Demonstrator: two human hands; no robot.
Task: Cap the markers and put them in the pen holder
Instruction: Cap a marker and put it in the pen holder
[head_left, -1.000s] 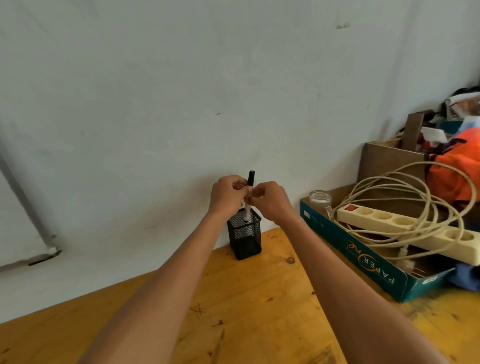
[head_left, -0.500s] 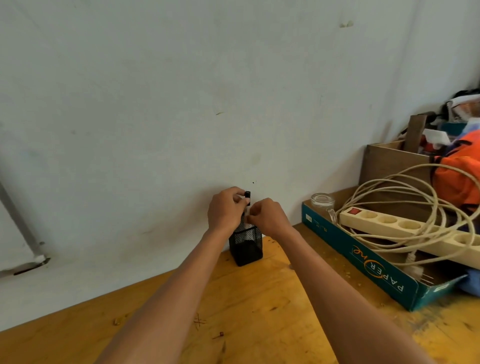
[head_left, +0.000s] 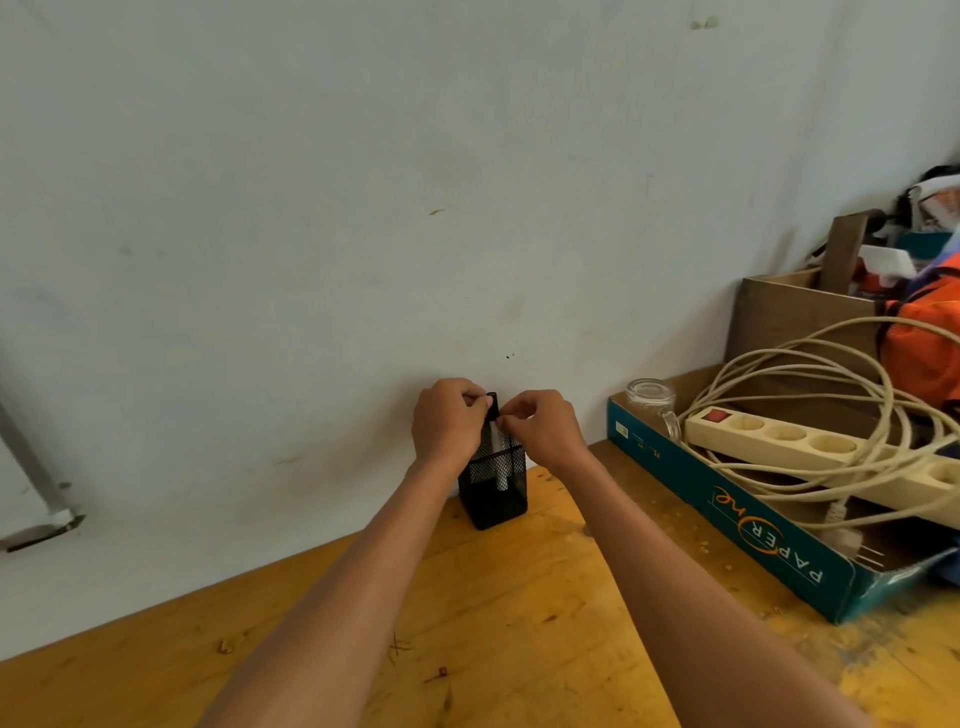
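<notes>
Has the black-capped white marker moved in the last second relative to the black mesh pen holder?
Yes. The black-capped white marker has gone down into the black mesh pen holder; far less of it stands above the rim than before, pinched by the left hand and right hand.

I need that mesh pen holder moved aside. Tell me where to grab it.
Take the pen holder by its two side walls, low down, coming from the front. It stands upright against the wall, and both hands and the marker crowd its open top.

I see a black wire-mesh metal pen holder (head_left: 496, 488) on a varnished, scuffed wooden table (head_left: 519, 623); behind it a matt painted wall (head_left: 363, 208), beside it a printed cardboard box (head_left: 727, 519).
</notes>
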